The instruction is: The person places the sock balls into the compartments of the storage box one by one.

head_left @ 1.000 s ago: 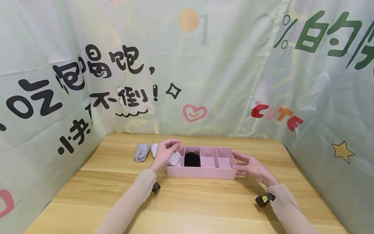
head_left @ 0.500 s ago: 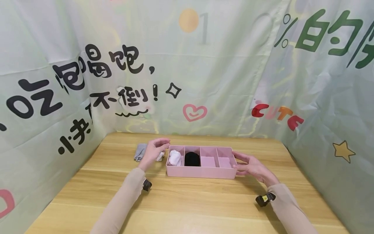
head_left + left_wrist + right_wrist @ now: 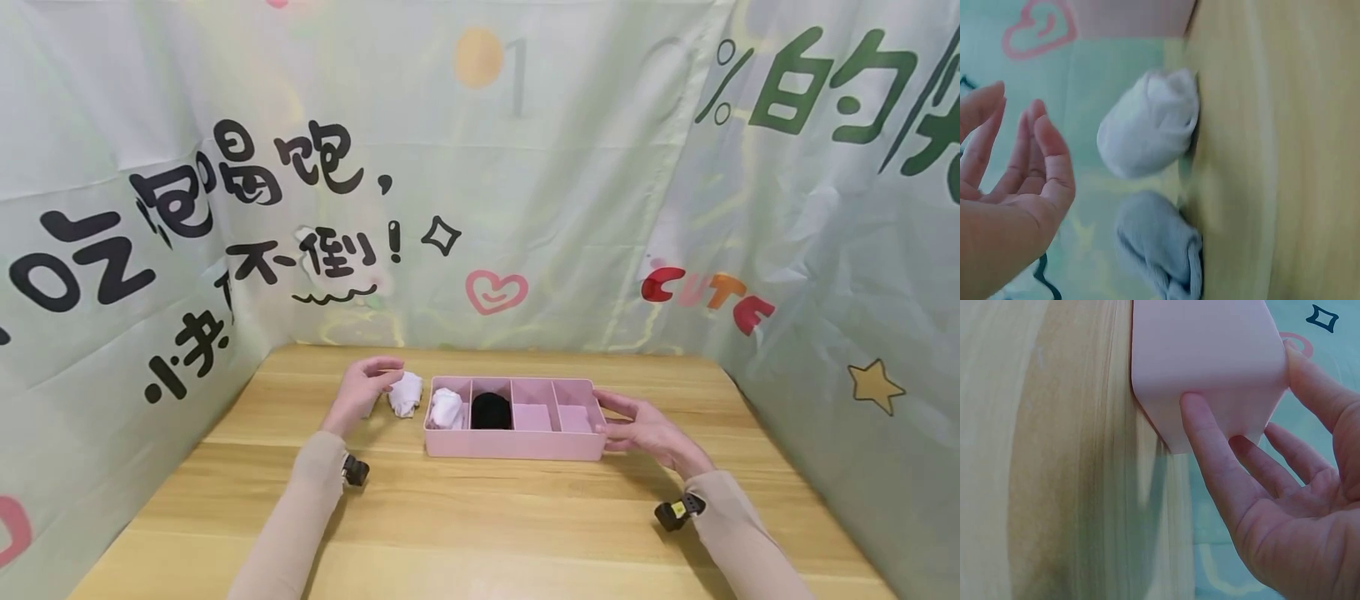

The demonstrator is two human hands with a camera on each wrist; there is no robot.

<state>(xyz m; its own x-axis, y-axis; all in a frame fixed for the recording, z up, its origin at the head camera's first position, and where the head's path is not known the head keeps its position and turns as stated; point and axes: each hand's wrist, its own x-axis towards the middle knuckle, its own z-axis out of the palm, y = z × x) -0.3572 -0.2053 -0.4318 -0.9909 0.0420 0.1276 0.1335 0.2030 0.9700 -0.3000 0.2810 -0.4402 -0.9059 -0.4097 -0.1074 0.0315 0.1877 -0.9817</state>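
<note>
Moved: left hand (image 3: 362, 392), away from tray (image 3: 514, 443), leftward to white sock (image 3: 406, 393)
Left grip: relaxed, fingers straight, holding nothing
Right hand (image 3: 647, 432): straight fingers pressing tray's right end
Grey sock (image 3: 1160, 244): beside white sock, on table (image 3: 480, 517)

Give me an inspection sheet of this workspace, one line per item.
Surface: wooden table, bare in front.
Job's things: pink divided box; white sock roll in its leftmost compartment, black sock roll in the next, other two empty; loose white sock roll and grey sock lie left of the box.
Clutter: nothing seen.
Hands: left hand open beside the loose white roll; right hand open, fingers against the box's right end.
Cables: nothing seen.
Surroundings: green printed cloth on three sides.
</note>
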